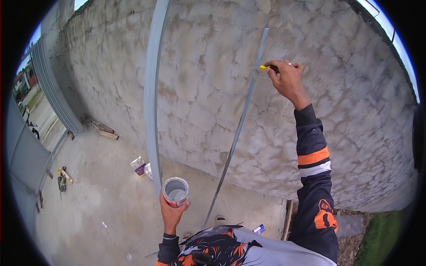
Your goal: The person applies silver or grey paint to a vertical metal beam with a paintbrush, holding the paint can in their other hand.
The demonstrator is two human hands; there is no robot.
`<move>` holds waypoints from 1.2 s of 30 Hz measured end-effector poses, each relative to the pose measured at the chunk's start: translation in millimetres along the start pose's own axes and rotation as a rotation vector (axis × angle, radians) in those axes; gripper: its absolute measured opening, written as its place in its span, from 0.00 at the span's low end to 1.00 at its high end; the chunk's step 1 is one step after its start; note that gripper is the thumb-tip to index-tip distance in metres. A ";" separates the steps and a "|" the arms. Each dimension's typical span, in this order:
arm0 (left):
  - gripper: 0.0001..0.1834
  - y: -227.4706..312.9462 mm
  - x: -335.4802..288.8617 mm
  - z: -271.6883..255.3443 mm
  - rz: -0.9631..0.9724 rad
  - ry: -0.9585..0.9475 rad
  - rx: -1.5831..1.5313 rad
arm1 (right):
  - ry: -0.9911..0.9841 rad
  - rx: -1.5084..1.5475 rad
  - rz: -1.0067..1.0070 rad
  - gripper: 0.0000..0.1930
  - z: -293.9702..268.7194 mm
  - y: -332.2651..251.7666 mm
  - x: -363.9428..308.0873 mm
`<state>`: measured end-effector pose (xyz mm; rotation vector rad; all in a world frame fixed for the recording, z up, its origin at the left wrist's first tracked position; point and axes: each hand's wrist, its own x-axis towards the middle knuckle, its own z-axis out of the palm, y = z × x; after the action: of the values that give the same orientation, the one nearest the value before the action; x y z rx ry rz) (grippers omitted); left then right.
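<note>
My left hand point(171, 216) is wrapped round an open paint can point(176, 192), held upright with grey paint inside. My right hand point(289, 83), raised before the wall, pinches a small paintbrush point(263, 68) with a yellow part and a dark handle. The brush's tip meets a thin metal bar point(242, 119) that leans on the wall. Above the brush the bar looks lighter grey; lower down it is darker. A thicker grey post point(153, 80) rises just beyond the can.
A rough, cracked plaster wall point(213, 88) stands ahead. On the concrete floor point(88, 199) are a purple and white container point(138, 166), a yellow tool with a cord point(62, 178) and wood pieces point(107, 134). A corrugated gate point(51, 84) is at left, grass point(381, 241) at right.
</note>
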<state>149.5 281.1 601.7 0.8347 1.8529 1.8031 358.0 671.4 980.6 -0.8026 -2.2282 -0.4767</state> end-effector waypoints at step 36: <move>0.56 -7.8 -10.1 -58.8 0.014 -0.130 0.103 | -0.277 0.097 0.155 0.15 152.8 -126.1 -307.5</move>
<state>116.4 231.0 596.9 0.9808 1.8726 1.6320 368.6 536.1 640.9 -1.0320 -2.3951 -0.1896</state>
